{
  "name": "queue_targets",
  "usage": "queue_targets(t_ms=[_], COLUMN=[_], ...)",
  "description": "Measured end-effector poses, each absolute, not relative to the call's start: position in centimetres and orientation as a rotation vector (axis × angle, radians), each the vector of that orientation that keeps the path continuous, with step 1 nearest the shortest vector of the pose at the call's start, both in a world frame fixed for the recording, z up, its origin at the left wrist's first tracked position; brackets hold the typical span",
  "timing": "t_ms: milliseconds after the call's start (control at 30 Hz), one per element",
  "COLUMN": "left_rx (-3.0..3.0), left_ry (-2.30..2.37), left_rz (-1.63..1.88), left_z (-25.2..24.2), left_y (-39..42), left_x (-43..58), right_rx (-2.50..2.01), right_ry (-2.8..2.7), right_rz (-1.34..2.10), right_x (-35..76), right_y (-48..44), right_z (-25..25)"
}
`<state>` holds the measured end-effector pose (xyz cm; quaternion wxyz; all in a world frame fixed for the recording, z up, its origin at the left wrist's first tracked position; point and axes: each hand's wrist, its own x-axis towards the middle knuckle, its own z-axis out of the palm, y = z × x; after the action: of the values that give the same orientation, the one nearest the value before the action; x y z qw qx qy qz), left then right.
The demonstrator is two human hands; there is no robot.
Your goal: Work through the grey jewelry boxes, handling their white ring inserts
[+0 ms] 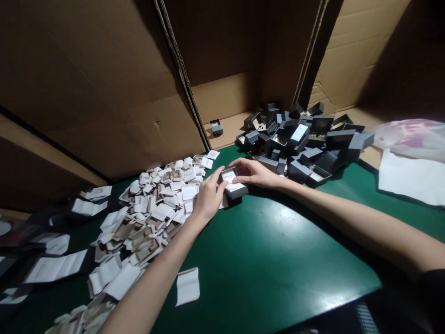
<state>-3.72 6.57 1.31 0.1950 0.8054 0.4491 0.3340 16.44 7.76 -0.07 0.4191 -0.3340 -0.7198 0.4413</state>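
Between my two hands is a small dark box [239, 189] with a white insert [229, 176] in it. My left hand [209, 195] grips the box's left side, fingers at its back edge and thumb near the front. From the right, my right hand [255, 173] reaches over, its thumb on the white insert and its fingers at the far edge. Left of my left hand lies a large heap of folded white paper pieces [162, 211]. Many dark boxes [295, 139], several of them open, are piled beyond my right hand.
Cardboard walls [139, 93] rise behind the green table [274, 250]. One small dark box [216, 127] stands apart at the back. A single white paper [188, 286] lies near the front. White sheet [410, 176] and plastic bag [413, 139] are at the right.
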Motion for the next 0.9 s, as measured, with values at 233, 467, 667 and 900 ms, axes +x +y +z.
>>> queue_targets(t_ms=[233,467,667,900], left_rx=[2.203,2.049,2.164,2.255], left_ry=[1.264,1.179,1.176,1.264], left_rz=[0.929,0.883,0.836,0.784], left_z=[1.2,1.4,2.0,2.2], left_y=[6.2,6.3,5.9,5.6], left_x=[-3.7,-3.8,-3.8,-3.8], right_rx=[-1.025,-1.051,-0.991,-0.957], right_ry=[-1.952,-1.909,-1.882,-1.855], right_rz=[0.674,0.718,0.797,0.824], right_x=[15.3,14.7,14.7,14.6], right_y=[6.5,6.1,5.9,5.8], right_z=[0.1,-0.1,-0.5,-0.3])
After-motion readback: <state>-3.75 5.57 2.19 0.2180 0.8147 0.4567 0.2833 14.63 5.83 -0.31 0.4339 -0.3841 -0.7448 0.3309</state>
